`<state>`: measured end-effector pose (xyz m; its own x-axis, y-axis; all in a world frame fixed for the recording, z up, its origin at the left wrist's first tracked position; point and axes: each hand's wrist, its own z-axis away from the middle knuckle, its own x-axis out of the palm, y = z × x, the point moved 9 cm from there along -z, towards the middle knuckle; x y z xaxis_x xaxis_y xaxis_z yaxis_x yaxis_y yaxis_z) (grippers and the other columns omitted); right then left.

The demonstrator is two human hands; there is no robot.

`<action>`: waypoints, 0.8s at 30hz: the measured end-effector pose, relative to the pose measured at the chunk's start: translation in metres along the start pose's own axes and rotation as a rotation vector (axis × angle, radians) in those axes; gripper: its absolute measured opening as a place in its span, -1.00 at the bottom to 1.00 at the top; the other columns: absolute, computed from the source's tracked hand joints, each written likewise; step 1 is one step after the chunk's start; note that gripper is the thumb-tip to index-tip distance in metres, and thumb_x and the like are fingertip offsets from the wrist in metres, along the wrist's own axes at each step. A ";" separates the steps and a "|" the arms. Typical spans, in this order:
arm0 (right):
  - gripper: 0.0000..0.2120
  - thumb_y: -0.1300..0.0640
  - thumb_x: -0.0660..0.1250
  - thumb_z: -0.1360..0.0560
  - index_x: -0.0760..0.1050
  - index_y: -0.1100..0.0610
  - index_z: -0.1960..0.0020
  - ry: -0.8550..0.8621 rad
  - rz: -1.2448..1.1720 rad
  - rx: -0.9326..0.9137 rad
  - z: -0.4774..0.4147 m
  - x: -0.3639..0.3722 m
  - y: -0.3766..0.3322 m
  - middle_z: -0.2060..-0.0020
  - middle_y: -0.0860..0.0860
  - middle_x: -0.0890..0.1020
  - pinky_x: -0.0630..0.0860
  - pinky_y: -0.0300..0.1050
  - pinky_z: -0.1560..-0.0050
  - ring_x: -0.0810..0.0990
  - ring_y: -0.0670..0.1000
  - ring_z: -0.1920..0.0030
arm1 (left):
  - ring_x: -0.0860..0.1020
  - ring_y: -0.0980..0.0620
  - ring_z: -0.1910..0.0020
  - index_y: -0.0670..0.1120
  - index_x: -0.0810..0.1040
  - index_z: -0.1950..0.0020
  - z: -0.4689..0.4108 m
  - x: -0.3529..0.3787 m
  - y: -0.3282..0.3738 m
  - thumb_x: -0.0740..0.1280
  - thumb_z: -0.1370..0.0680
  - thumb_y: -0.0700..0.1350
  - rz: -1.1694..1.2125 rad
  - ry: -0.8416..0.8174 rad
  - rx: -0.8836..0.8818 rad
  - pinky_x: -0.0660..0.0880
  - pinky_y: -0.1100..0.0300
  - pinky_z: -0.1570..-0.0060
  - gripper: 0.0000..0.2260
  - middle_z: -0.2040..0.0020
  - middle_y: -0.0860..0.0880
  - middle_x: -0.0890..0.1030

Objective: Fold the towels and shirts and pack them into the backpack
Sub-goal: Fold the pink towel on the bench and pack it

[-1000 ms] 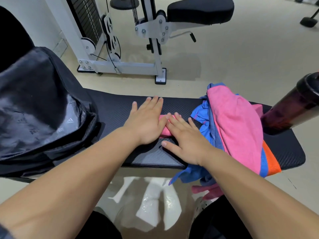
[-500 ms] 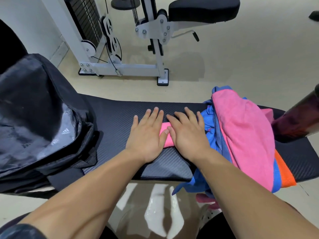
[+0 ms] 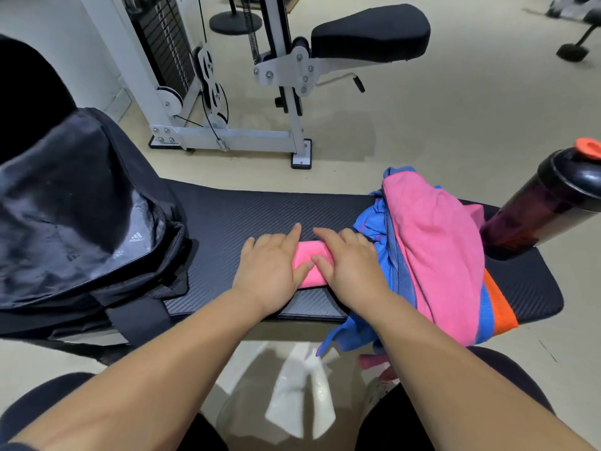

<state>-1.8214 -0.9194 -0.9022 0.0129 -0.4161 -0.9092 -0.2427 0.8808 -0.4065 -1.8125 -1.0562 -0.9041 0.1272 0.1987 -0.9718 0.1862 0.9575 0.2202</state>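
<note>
Head view: left hand point(image 3: 270, 275) and right hand point(image 3: 351, 268) flatten towel point(image 3: 309, 250), fingers straight, together.
Loosened, it could spring open.

Black bench pad point(image 3: 260, 209) with matt woven texture, soft pink terry cloth towel point(image 3: 432, 255) (fuzzy), glossy dark plastic shaker bottle point(image 3: 553, 203), sheeny black nylon backpack point(image 3: 71, 203)

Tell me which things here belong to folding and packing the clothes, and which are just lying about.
Part of the job:
small folded pink towel
heap of pink, blue and orange cloth
black fabric backpack

Just lying about:
dark plastic shaker bottle with an orange cap
white metal weight machine
</note>
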 end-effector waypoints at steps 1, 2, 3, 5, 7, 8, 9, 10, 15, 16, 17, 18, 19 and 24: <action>-0.52 -0.14 0.27 -0.52 0.43 -0.05 -0.42 -0.038 -0.112 0.002 0.001 -0.002 0.000 -0.03 0.06 0.52 0.48 0.07 -0.10 0.53 0.17 -0.07 | 0.43 -0.12 -0.34 0.10 0.09 -0.61 0.004 -0.004 -0.001 0.18 -0.58 0.29 0.041 0.000 0.022 0.31 -0.12 -0.36 -0.35 -0.34 -0.04 0.51; -0.50 -0.09 0.36 -0.52 0.42 -0.06 -0.43 -0.072 -0.209 -0.001 0.001 -0.005 -0.002 -0.07 0.05 0.52 0.49 0.04 -0.13 0.54 0.13 -0.10 | 0.47 -0.12 -0.30 0.19 0.11 -0.58 0.008 -0.008 -0.002 0.27 -0.54 0.27 0.117 -0.018 0.052 0.36 -0.10 -0.31 -0.34 -0.30 -0.03 0.53; -0.47 -0.03 0.44 -0.49 0.42 -0.06 -0.43 -0.083 -0.285 -0.015 0.001 -0.010 -0.006 -0.11 0.03 0.53 0.48 -0.01 -0.18 0.54 0.08 -0.12 | 0.49 -0.09 -0.28 0.25 0.13 -0.53 0.012 -0.012 -0.003 0.36 -0.50 0.23 0.221 -0.056 0.079 0.41 -0.07 -0.27 -0.33 -0.29 -0.01 0.53; -0.41 0.05 0.54 -0.42 0.44 -0.07 -0.40 -0.054 -0.406 -0.025 -0.003 -0.025 -0.015 -0.10 -0.02 0.57 0.48 -0.10 -0.19 0.55 -0.02 -0.07 | 0.48 0.00 -0.27 0.32 0.18 -0.43 0.022 -0.022 -0.007 0.49 -0.43 0.11 0.406 -0.121 0.108 0.45 -0.02 -0.25 -0.32 -0.30 0.06 0.51; -0.41 0.07 0.57 -0.39 0.46 -0.12 -0.36 -0.019 -0.511 0.011 -0.008 -0.037 -0.023 -0.01 -0.11 0.57 0.49 -0.21 -0.11 0.54 -0.12 0.02 | 0.50 0.07 -0.22 0.33 0.23 -0.35 0.031 -0.034 -0.013 0.52 -0.44 0.02 0.544 -0.150 0.091 0.46 0.00 -0.24 -0.36 -0.26 0.12 0.52; -0.43 0.08 0.58 -0.39 0.46 -0.15 -0.33 -0.007 -0.549 0.026 -0.010 -0.042 -0.028 0.02 -0.15 0.56 0.48 -0.26 -0.07 0.54 -0.16 0.04 | 0.53 0.10 -0.16 0.33 0.24 -0.33 0.036 -0.040 -0.015 0.52 -0.46 -0.02 0.606 -0.157 0.080 0.48 0.02 -0.21 -0.39 -0.22 0.14 0.54; -0.45 0.08 0.58 -0.39 0.47 -0.17 -0.31 -0.001 -0.588 0.038 -0.013 -0.045 -0.034 0.03 -0.18 0.56 0.48 -0.29 -0.05 0.55 -0.18 0.05 | 0.55 0.15 -0.09 0.32 0.24 -0.32 0.040 -0.048 -0.017 0.50 -0.48 -0.04 0.652 -0.154 0.081 0.50 0.08 -0.16 -0.42 -0.18 0.18 0.55; -0.47 0.08 0.58 -0.39 0.47 -0.17 -0.28 -0.004 -0.626 0.044 -0.016 -0.048 -0.041 0.03 -0.18 0.58 0.49 -0.29 -0.03 0.57 -0.18 0.05 | 0.55 0.23 -0.03 0.31 0.26 -0.32 0.044 -0.057 -0.018 0.48 -0.50 -0.06 0.674 -0.146 0.093 0.50 0.17 -0.09 -0.44 -0.16 0.24 0.55; -0.60 0.06 0.52 -0.46 0.52 -0.12 -0.26 -0.063 -0.728 -0.007 -0.034 -0.054 -0.090 -0.01 -0.17 0.61 0.52 -0.30 0.01 0.59 -0.20 0.01 | 0.51 0.30 -0.16 0.31 0.38 -0.36 0.063 -0.116 -0.040 0.37 -0.56 -0.16 0.582 -0.022 0.143 0.44 0.28 -0.17 -0.51 -0.26 0.32 0.52; -0.64 0.04 0.49 -0.49 0.53 -0.12 -0.25 -0.082 -0.751 -0.026 -0.040 -0.054 -0.104 -0.02 -0.16 0.62 0.56 -0.23 0.00 0.61 -0.17 0.01 | 0.51 0.25 -0.21 0.34 0.38 -0.38 0.067 -0.131 -0.049 0.36 -0.56 -0.16 0.533 0.025 0.138 0.44 0.19 -0.25 -0.49 -0.30 0.28 0.52; -0.70 0.00 0.44 -0.53 0.54 -0.13 -0.25 -0.106 -0.790 -0.046 -0.046 -0.054 -0.119 0.00 -0.16 0.64 0.60 -0.13 -0.01 0.62 -0.14 0.03 | 0.50 0.21 -0.25 0.37 0.37 -0.39 0.072 -0.147 -0.060 0.36 -0.57 -0.15 0.487 0.080 0.123 0.43 0.14 -0.30 -0.47 -0.32 0.23 0.52; -0.75 -0.05 0.38 -0.56 0.54 -0.14 -0.24 -0.129 -0.824 -0.067 -0.052 -0.053 -0.135 0.02 -0.17 0.65 0.60 -0.05 0.00 0.63 -0.12 0.06 | 0.49 0.18 -0.26 0.39 0.38 -0.40 0.077 -0.165 -0.072 0.36 -0.57 -0.14 0.444 0.144 0.098 0.42 0.14 -0.32 -0.46 -0.29 0.19 0.53; -0.77 -0.09 0.30 -0.59 0.54 -0.15 -0.23 -0.145 -0.837 -0.082 -0.059 -0.051 -0.150 0.04 -0.17 0.65 0.60 0.01 -0.01 0.64 -0.10 0.08 | 0.50 0.15 -0.23 0.39 0.41 -0.39 0.082 -0.184 -0.086 0.36 -0.57 -0.14 0.397 0.218 0.069 0.41 0.17 -0.29 -0.48 -0.23 0.15 0.54; -0.65 -0.04 0.17 -0.67 0.44 -0.02 -0.42 -0.180 -0.522 -0.270 -0.078 -0.046 -0.243 -0.25 -0.04 0.53 0.47 0.06 -0.29 0.58 0.02 -0.18 | 0.52 -0.17 -0.04 0.31 0.47 -0.40 0.096 -0.296 -0.148 0.30 -0.60 -0.06 -0.011 0.500 -0.092 0.43 0.04 -0.05 -0.59 0.00 -0.04 0.46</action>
<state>-1.8385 -1.1320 -0.7548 0.3546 -0.7117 -0.6064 -0.3967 0.4727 -0.7869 -1.7838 -1.2766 -0.6407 -0.3599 0.2431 -0.9007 0.0959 0.9700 0.2235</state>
